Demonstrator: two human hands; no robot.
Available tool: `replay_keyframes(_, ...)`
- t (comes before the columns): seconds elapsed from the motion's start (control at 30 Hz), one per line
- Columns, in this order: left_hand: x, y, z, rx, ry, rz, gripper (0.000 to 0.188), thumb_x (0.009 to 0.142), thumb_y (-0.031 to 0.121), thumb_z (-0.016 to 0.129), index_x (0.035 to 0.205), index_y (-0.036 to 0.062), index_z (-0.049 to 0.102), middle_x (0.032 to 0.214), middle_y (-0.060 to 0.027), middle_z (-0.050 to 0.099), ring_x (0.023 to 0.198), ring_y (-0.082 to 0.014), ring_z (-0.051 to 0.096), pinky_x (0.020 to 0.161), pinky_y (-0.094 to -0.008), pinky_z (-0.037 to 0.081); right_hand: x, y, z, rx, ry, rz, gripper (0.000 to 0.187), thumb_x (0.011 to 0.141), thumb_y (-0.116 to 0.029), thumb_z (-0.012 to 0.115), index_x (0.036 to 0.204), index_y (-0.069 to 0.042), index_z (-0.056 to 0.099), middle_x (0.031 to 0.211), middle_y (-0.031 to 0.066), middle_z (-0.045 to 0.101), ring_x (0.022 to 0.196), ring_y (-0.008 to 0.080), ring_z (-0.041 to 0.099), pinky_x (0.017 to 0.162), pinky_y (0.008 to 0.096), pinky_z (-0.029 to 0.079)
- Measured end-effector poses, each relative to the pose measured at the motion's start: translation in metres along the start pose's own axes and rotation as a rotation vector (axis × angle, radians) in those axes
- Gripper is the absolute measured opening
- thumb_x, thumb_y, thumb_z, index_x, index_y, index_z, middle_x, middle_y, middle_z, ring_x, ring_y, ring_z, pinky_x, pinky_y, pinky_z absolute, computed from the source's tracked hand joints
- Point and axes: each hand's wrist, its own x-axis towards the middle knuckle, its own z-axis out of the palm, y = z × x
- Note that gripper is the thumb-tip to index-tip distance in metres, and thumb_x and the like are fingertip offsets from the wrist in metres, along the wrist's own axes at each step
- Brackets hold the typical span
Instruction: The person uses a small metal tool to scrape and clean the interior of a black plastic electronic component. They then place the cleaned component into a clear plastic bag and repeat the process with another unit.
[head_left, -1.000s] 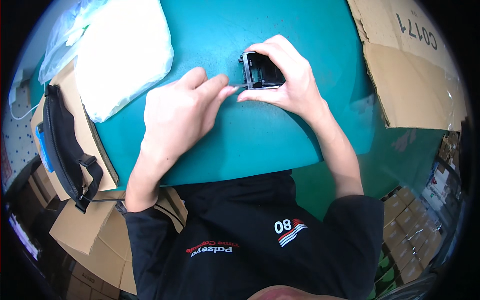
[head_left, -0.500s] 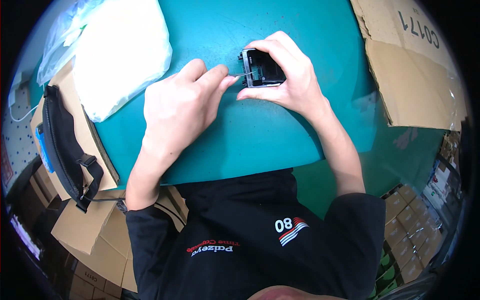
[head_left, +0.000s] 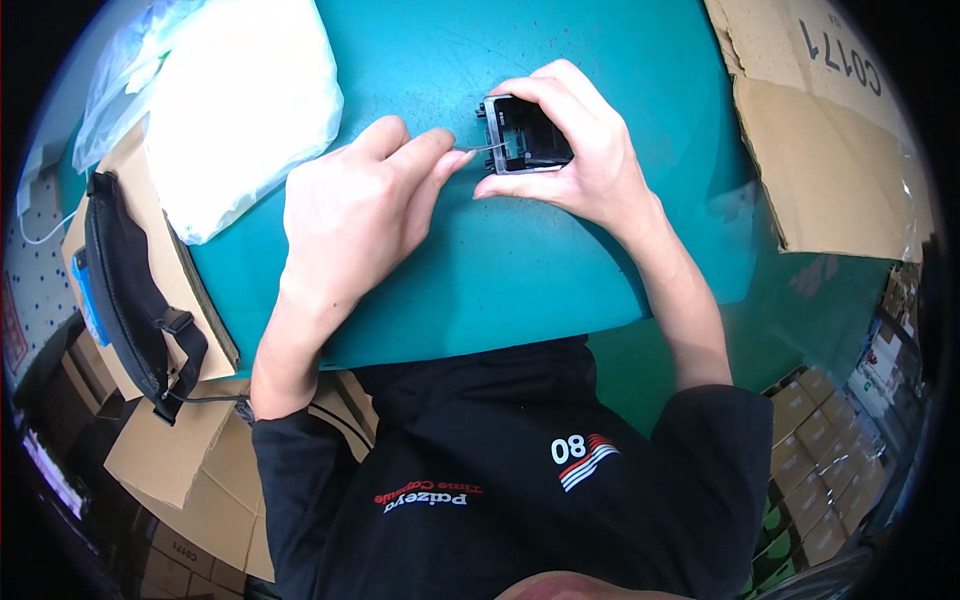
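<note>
The right hand [head_left: 585, 160] grasps a small black plastic frame [head_left: 522, 135] from its far and near edges, pinning it flat on the green table [head_left: 480, 260] so its open face stays steady. The left hand [head_left: 350, 210] pinches a thin silvery pin-like tool [head_left: 485, 149] between thumb and forefinger, its tip just reaching the frame's left side. A white plastic bag [head_left: 235, 105] lies far left, and a flattened cardboard box [head_left: 830, 140] to the right.
</note>
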Motion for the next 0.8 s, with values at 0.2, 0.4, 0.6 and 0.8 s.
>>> replay_keyframes(0.2,0.007,-0.003,0.000,0.003,-0.010,-0.026,0.013,0.095,0.022,0.071,0.101,0.0124,0.076,0.071,-0.0072,0.056,0.058,-0.0253,0.058,0.054,-0.0362,0.046,-0.002,0.002,0.001,0.043,0.052,0.009,0.072,0.060,-0.039,0.098,0.108,-0.002,0.060,0.099,0.0119,0.061,0.087,0.0289,0.065,0.074,0.0371,0.057)
replay_keyframes(0.4,0.012,-0.006,0.000,0.005,-0.029,-0.060,0.017,0.096,0.031,0.068,0.094,0.0155,0.074,0.072,-0.0067,0.056,0.061,-0.0286,0.063,0.054,-0.0392,0.050,-0.002,0.002,0.001,0.039,0.043,0.019,0.070,0.060,-0.039,0.099,0.106,-0.003,0.059,0.099,0.0121,0.060,0.087,0.0291,0.064,0.075,0.0369,0.056)
replay_keyframes(0.6,0.017,-0.011,0.008,0.008,0.043,-0.055,0.014,0.096,0.022,0.069,0.102,0.0118,0.077,0.070,-0.0078,0.058,0.057,-0.0251,0.058,0.054,-0.0359,0.046,-0.001,0.001,0.001,0.047,0.033,0.012,0.070,0.060,-0.039,0.099,0.105,-0.003,0.059,0.098,0.0118,0.060,0.086,0.0290,0.065,0.075,0.0366,0.056)
replay_keyframes(0.8,0.013,-0.010,0.005,0.005,0.010,-0.041,0.014,0.097,0.022,0.069,0.103,0.0126,0.077,0.070,-0.0080,0.057,0.059,-0.0254,0.059,0.055,-0.0363,0.046,-0.002,0.002,0.000,0.042,0.036,0.017,0.070,0.060,-0.039,0.099,0.106,-0.002,0.059,0.098,0.0118,0.060,0.086,0.0282,0.065,0.075,0.0363,0.056)
